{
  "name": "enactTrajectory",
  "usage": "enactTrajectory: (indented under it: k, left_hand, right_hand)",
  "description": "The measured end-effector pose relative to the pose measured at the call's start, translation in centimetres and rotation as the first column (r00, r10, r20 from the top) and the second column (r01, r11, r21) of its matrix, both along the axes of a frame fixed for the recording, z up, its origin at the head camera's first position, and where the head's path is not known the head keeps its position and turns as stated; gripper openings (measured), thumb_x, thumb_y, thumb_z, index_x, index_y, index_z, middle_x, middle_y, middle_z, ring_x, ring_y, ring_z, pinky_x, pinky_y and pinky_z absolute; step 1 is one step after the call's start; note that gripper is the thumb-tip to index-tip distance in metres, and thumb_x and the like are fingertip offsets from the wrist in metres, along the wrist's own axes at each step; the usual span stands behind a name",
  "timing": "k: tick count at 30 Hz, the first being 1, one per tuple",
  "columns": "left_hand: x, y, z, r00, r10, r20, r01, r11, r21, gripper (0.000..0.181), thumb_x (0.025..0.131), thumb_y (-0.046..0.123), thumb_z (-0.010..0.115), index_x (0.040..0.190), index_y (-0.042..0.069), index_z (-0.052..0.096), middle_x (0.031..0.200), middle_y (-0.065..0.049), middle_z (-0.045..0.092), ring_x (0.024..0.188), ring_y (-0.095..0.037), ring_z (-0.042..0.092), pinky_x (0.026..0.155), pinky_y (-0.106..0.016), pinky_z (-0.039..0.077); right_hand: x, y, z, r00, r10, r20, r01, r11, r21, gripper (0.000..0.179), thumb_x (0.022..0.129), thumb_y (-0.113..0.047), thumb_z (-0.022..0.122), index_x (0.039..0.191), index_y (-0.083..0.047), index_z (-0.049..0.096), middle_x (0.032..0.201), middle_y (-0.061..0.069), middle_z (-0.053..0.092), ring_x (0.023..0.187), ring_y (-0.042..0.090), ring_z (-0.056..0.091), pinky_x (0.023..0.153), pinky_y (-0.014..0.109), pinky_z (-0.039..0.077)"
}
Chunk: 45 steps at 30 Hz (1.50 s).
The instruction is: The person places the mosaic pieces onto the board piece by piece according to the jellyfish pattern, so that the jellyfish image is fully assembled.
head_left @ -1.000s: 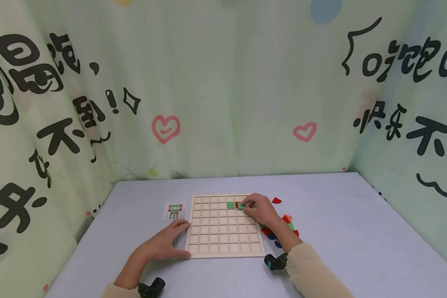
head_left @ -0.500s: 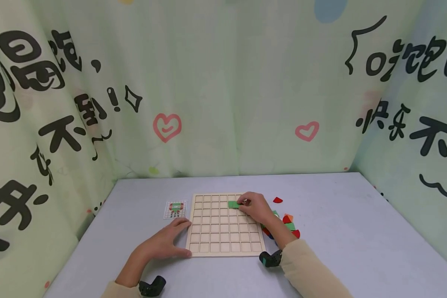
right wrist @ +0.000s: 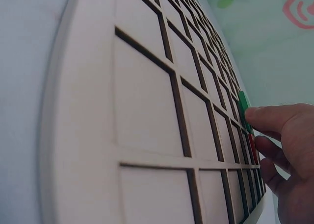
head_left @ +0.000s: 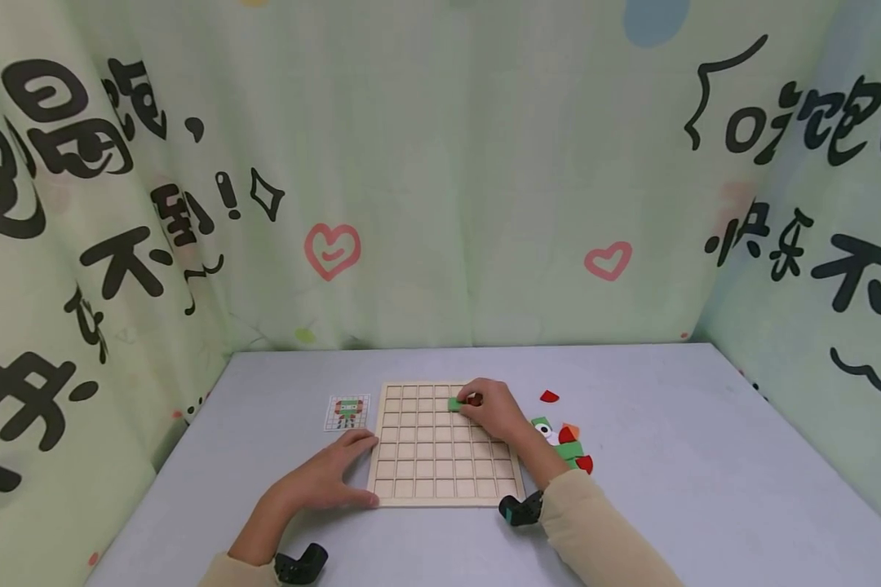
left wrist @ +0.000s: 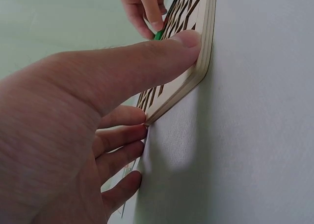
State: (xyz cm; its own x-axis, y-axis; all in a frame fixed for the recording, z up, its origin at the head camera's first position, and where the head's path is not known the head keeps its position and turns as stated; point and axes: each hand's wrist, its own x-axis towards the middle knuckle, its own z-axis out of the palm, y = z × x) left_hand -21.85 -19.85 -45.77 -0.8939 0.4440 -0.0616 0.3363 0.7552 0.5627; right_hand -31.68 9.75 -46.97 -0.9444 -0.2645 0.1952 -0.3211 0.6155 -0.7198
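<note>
A pale wooden grid board (head_left: 414,469) lies on the table. At its left edge my left hand (head_left: 326,477) rests with fingers spread; the thumb touches the near corner in the left wrist view. Over the board's far part my right hand (head_left: 493,410) pinches at a flat green tile (head_left: 453,404) sitting at the grid. The right wrist view shows the thumb on that green tile (right wrist: 244,104), with a red piece (right wrist: 253,148) beside it near the curled fingers. My right fingers hide part of both pieces in the head view.
A picture card (head_left: 347,412) lies left of the board. Right of it lie loose green pieces (head_left: 569,450), an eye piece (head_left: 544,430), a red piece (head_left: 584,464), an orange piece (head_left: 571,430) and a separate red piece (head_left: 549,396). A printed curtain (head_left: 455,204) stands behind the table.
My right hand has moved left along the board's far rows, now covering the red piece and part of the green. More loose pieces show beside the forearm. The left hand stays put.
</note>
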Motion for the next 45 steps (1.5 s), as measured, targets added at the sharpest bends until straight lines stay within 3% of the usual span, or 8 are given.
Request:
enactTrajectory:
  k: [11,25,35,45]
  left_hand:
    - [0.3,0.2,0.5,1.0,0.0,0.008,0.0,1.0,0.006,0.088,0.074,0.042,0.081,0.144,0.004,0.043,0.149,-0.013,0.037,0.139,-0.034,0.038,0.111,-0.055,0.034]
    - [-0.1,0.0,0.1,1.0,-0.012,-0.006,0.012,1.0,-0.008,0.089,0.075,0.045,0.08,0.144,0.005,0.043,0.149,-0.011,0.037,0.138,-0.032,0.039,0.111,-0.053,0.035]
    - [0.0,0.1,0.2,1.0,-0.007,0.012,0.007,1.0,-0.004,0.089,0.074,0.044,0.081,0.144,0.005,0.043,0.149,-0.012,0.037,0.138,-0.033,0.038,0.111,-0.054,0.035]
    - [0.0,0.1,0.1,1.0,-0.008,0.008,0.008,1.0,-0.006,0.089,0.074,0.044,0.081,0.144,0.005,0.043,0.149,-0.012,0.037,0.138,-0.033,0.038,0.111,-0.054,0.035]
  right_hand:
    - [-0.1,-1.1,-0.2,1.0,0.021,-0.008,-0.021,1.0,-0.011,0.007,0.086,-0.009,0.072,0.092,-0.012,0.073,0.093,0.002,0.067,0.072,0.014,0.05,0.067,0.028,0.046]
    - [-0.3,-2.1,0.0,0.996,0.05,-0.074,-0.047,0.998,0.047,0.005,0.086,-0.007,0.071,0.087,-0.011,0.074,0.104,0.005,0.07,0.077,0.012,0.056,0.07,0.029,0.049]
    - [0.1,-1.2,0.4,0.998,0.067,0.012,-0.067,0.998,-0.002,0.011,0.088,-0.009,0.069,0.097,-0.014,0.074,0.094,0.001,0.064,0.072,0.015,0.048,0.065,0.027,0.041]
    - [0.7,0.4,1.2,0.998,0.053,0.02,-0.053,0.999,0.005,0.015,0.087,-0.011,0.071,0.101,-0.012,0.074,0.101,0.002,0.068,0.084,0.015,0.054,0.071,0.028,0.046]
